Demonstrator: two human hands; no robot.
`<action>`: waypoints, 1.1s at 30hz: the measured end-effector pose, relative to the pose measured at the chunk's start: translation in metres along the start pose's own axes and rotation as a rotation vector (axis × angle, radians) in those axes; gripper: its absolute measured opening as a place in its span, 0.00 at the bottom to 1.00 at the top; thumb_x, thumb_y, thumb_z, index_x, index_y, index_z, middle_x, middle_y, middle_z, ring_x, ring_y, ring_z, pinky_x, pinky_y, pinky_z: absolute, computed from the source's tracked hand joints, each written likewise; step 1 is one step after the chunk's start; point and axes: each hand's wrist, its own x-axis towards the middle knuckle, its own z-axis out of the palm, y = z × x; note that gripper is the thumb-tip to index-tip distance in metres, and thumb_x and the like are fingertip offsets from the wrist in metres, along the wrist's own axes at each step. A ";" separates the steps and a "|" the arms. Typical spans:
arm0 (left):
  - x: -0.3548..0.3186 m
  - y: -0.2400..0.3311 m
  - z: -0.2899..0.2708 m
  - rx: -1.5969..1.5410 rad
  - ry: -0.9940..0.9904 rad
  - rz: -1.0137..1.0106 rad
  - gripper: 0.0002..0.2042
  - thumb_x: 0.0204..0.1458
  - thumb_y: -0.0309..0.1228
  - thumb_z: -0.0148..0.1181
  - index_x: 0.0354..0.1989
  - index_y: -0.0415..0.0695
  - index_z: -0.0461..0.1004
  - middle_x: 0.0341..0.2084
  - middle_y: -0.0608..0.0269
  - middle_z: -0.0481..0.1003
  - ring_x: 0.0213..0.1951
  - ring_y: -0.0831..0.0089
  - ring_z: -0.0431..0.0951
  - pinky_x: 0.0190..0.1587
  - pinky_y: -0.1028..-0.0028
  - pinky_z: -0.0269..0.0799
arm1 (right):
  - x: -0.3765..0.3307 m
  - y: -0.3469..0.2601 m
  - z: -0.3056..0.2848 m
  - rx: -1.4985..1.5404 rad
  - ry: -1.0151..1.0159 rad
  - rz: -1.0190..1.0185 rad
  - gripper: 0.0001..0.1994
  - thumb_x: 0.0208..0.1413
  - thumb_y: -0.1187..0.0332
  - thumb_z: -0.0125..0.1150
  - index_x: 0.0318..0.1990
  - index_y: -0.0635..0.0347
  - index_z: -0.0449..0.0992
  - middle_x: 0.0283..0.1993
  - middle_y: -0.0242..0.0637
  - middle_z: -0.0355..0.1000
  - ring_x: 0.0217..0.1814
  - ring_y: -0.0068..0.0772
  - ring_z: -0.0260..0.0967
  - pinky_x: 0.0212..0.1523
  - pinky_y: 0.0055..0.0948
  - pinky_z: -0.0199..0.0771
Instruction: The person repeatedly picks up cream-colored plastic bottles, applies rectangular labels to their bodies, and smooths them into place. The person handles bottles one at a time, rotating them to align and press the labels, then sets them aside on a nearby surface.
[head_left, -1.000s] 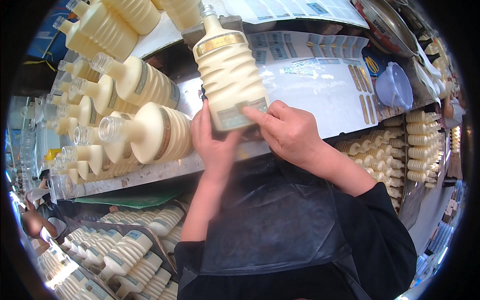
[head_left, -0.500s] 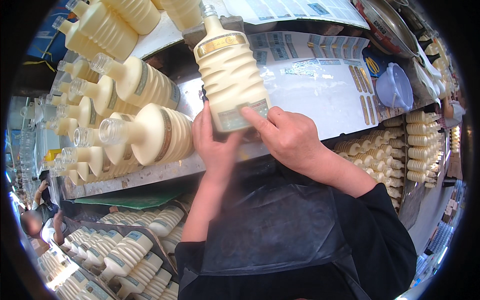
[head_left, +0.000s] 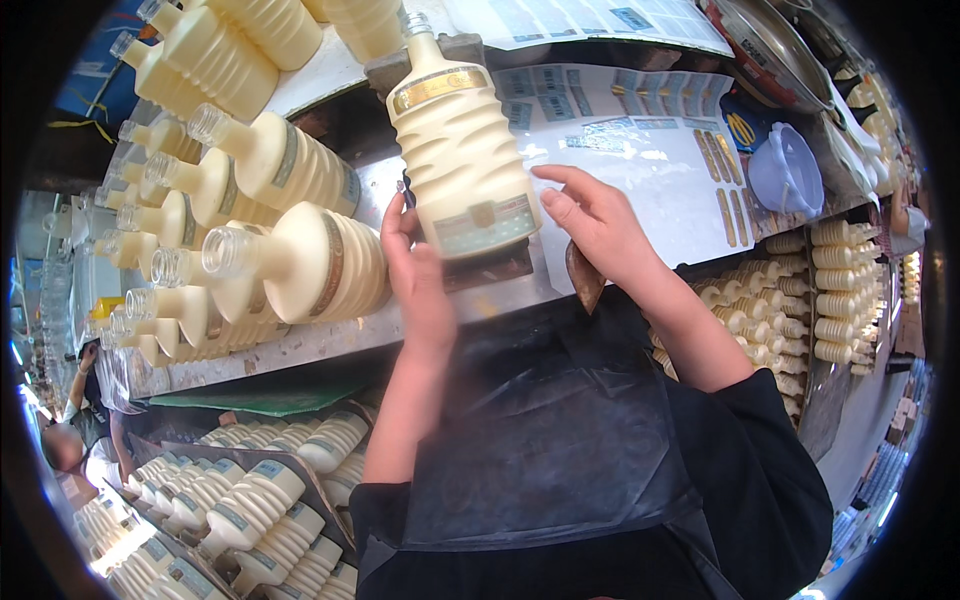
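A cream ribbed bottle (head_left: 462, 160) with a clear threaded neck lies on a dark rest, its neck pointing away from me. It carries a gold band near its shoulder and a pale grey-green label (head_left: 484, 224) near its base. My left hand (head_left: 418, 285) is at the bottle's lower left side, fingers apart and holding nothing; whether it touches the bottle is unclear. At the bottle's right, my right hand (head_left: 605, 225) has thumb and forefinger stretched toward the label. A brown pointed piece (head_left: 584, 278) sticks out below its palm, apparently gripped by the other, hidden fingers.
Several similar bottles (head_left: 330, 260) lie stacked at the left. On the white sheet (head_left: 640, 190) are gold strips (head_left: 728, 160) and grey-blue labels (head_left: 560, 100). A lavender bucket (head_left: 787, 170) stands at the right. More bottles (head_left: 255, 505) fill a crate below left; another person is at far left.
My right forefinger has left the label, and the hand has moved right and opened somewhat, revealing the brown piece. My left hand has shifted slightly downward from the bottle's base.
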 end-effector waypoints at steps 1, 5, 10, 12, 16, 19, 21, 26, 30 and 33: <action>0.002 0.000 0.002 -0.022 -0.002 -0.020 0.33 0.70 0.46 0.50 0.75 0.37 0.50 0.62 0.52 0.65 0.65 0.64 0.64 0.70 0.63 0.56 | 0.001 0.006 0.004 0.117 -0.033 0.038 0.23 0.71 0.56 0.56 0.64 0.64 0.73 0.37 0.30 0.73 0.38 0.22 0.67 0.40 0.24 0.71; 0.007 -0.005 0.012 0.097 0.053 -0.032 0.30 0.70 0.42 0.47 0.73 0.34 0.53 0.64 0.48 0.64 0.66 0.60 0.63 0.71 0.61 0.55 | 0.007 0.006 0.020 0.342 -0.112 0.117 0.26 0.70 0.54 0.58 0.65 0.67 0.72 0.46 0.34 0.77 0.48 0.23 0.71 0.49 0.26 0.73; 0.006 -0.010 0.015 0.217 0.089 0.017 0.30 0.69 0.41 0.48 0.72 0.32 0.54 0.65 0.45 0.62 0.68 0.58 0.62 0.72 0.61 0.54 | 0.008 0.015 0.032 0.404 -0.048 0.044 0.25 0.67 0.55 0.61 0.62 0.65 0.75 0.46 0.44 0.80 0.48 0.28 0.76 0.53 0.31 0.75; 0.005 -0.009 0.016 0.201 0.086 0.009 0.29 0.70 0.40 0.47 0.72 0.32 0.54 0.67 0.45 0.61 0.68 0.59 0.62 0.72 0.61 0.54 | 0.008 0.013 0.028 0.362 -0.094 0.097 0.24 0.69 0.56 0.59 0.62 0.66 0.74 0.51 0.38 0.78 0.51 0.26 0.73 0.56 0.28 0.72; 0.006 0.004 0.020 -0.137 0.078 -0.084 0.28 0.71 0.40 0.44 0.73 0.33 0.53 0.69 0.46 0.60 0.69 0.60 0.60 0.72 0.62 0.54 | 0.015 0.012 0.004 0.405 -0.142 0.233 0.18 0.70 0.61 0.56 0.57 0.65 0.78 0.49 0.33 0.77 0.50 0.24 0.72 0.58 0.25 0.69; 0.006 0.006 0.019 -0.045 0.066 -0.091 0.28 0.72 0.40 0.42 0.73 0.34 0.51 0.69 0.46 0.60 0.70 0.61 0.60 0.72 0.63 0.53 | 0.023 0.013 -0.009 0.703 0.014 0.347 0.13 0.68 0.65 0.54 0.47 0.63 0.81 0.46 0.31 0.77 0.48 0.22 0.72 0.59 0.25 0.68; 0.004 0.002 0.012 0.103 0.037 -0.068 0.28 0.72 0.39 0.42 0.74 0.34 0.50 0.69 0.46 0.60 0.70 0.61 0.60 0.73 0.63 0.52 | 0.021 -0.002 -0.014 0.699 0.059 0.213 0.08 0.64 0.70 0.58 0.46 0.65 0.76 0.47 0.33 0.77 0.48 0.22 0.74 0.55 0.26 0.73; 0.005 0.009 0.023 -0.017 0.092 -0.102 0.26 0.71 0.34 0.47 0.73 0.36 0.53 0.68 0.49 0.61 0.69 0.64 0.61 0.72 0.64 0.53 | -0.008 -0.051 0.018 0.198 0.098 -0.079 0.15 0.62 0.70 0.61 0.54 0.60 0.69 0.38 0.43 0.79 0.39 0.31 0.80 0.40 0.30 0.78; 0.003 0.007 0.019 0.032 0.071 -0.092 0.27 0.70 0.34 0.49 0.73 0.37 0.53 0.68 0.50 0.61 0.69 0.65 0.60 0.72 0.65 0.53 | -0.021 -0.045 0.031 -0.207 0.108 -0.228 0.14 0.61 0.63 0.60 0.51 0.57 0.70 0.28 0.54 0.76 0.31 0.62 0.76 0.33 0.50 0.75; 0.002 0.002 0.015 0.055 0.051 -0.068 0.27 0.70 0.34 0.49 0.74 0.38 0.52 0.68 0.51 0.61 0.69 0.65 0.60 0.72 0.65 0.52 | -0.022 -0.018 0.016 -0.129 0.153 -0.058 0.13 0.62 0.63 0.59 0.50 0.57 0.70 0.28 0.53 0.76 0.31 0.61 0.77 0.32 0.49 0.75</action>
